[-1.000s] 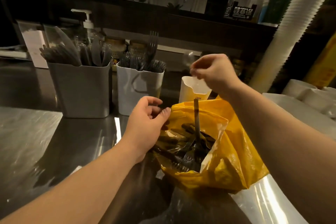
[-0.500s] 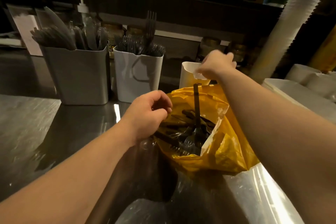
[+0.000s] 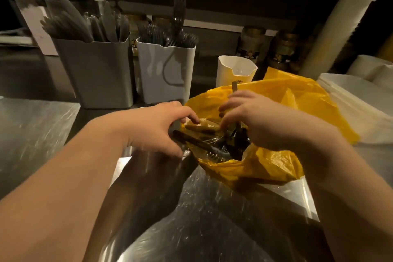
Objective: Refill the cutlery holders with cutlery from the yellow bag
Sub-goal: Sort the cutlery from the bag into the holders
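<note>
**Both hands at the mouth of the yellow bag**

The yellow bag (image 3: 276, 168) lies on the steel bench (image 3: 32, 130) with its mouth open toward the person. Inside it there is a heap of dark plastic cutlery (image 3: 204, 144), forks among them, lying crossed in clear wrapping. One dark handle (image 3: 234, 86) stands upright at the far side of the bag's mouth.

The left hand (image 3: 157, 130) is at the left rim of the bag. Its grip is curled on this rim: the fingers bend over the edge from above and the thumb lies under it.

The right hand (image 3: 257, 121) reaches into the bag from the right, palm down. Its fingers (image 3: 228, 100) are bent downward among the cutlery, close in front of the upright handle. Whether this grip pinches a piece, I cannot tell, because the hand covers it.

Behind the bag and to its left stand two holders, side by side. The grey holder (image 3: 95, 74), further from the bag, is full of knives. The white holder (image 3: 165, 72), nearer to the bag, is full of forks, and one fork rises above the others. A small white holder (image 3: 234, 70) with a notched rim stands just behind the bag. To the right of the bag lies a pile of white packaging (image 3: 350, 100).
</note>
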Motion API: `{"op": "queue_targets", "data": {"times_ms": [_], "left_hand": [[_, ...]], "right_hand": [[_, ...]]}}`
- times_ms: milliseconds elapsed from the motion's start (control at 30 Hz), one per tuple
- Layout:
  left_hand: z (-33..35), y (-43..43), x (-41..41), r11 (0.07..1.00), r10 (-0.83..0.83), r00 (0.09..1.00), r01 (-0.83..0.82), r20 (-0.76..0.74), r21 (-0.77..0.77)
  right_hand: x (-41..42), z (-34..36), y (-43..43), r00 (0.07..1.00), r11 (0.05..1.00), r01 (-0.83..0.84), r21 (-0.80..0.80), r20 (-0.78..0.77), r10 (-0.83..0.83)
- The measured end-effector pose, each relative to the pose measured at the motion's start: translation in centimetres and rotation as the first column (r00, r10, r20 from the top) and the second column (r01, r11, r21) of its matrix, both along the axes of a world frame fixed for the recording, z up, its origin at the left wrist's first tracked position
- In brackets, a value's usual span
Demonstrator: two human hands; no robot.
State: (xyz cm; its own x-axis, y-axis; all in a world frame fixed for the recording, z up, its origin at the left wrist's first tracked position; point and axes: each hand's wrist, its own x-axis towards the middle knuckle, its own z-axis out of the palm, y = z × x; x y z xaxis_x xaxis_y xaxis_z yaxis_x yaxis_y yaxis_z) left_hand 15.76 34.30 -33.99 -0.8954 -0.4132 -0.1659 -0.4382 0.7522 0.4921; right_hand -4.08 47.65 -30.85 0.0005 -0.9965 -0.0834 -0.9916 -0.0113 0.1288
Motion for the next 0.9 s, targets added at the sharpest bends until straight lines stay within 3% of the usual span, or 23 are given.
{"op": "queue_targets", "data": {"times_ms": [100, 233, 433, 567, 667, 733, 800, 900], "left_hand": [[-0.6, -0.2, -0.1, 0.999, -0.018, 0.999, 0.019, 0.05, -0.028], [-0.9, -0.4, -0.4, 0.997, -0.007, 1.0, 0.009, 0.026, -0.075], [-1.7, 0.2, -1.5, 0.992, 0.005, 0.996, -0.017, -0.09, -0.128], [-1.8, 1.0, -2.0, 0.992, 0.01, 0.971, -0.039, -0.238, -0.117], [-2.1, 1.6, -2.4, 0.993, 0.036, 0.947, -0.07, -0.318, -0.097], [-2.3, 1.6, -2.6, 0.993, 0.04, 0.937, -0.078, -0.348, -0.094], [-2.4, 1.7, -2.9, 0.995, 0.048, 0.931, -0.076, -0.363, -0.063], [-2.4, 1.8, -3.0, 0.996, 0.087, 0.927, -0.069, -0.365, 0.063]], "right_hand": [[0.0, -1.0, -0.5, 0.995, 0.997, 0.057, 0.049, -0.085, -0.053], [-0.2, -0.8, -0.6, 0.981, 0.989, 0.145, -0.016, -0.129, -0.146], [0.6, -1.5, -1.5, 0.997, 0.994, 0.05, -0.102, -0.046, -0.055], [0.2, -1.6, -1.4, 0.984, 0.994, 0.088, -0.057, 0.163, -0.078], [-0.4, -1.0, -0.9, 0.916, 0.991, 0.074, -0.111, 0.401, -0.024], [-0.4, -0.8, -0.7, 0.87, 1.0, 0.028, 0.003, 0.493, -0.026], [-0.1, -1.1, -0.6, 0.886, 0.979, 0.015, 0.204, 0.45, -0.108], [0.2, -2.2, -1.2, 0.975, 0.964, 0.06, 0.26, 0.192, -0.112]]}}
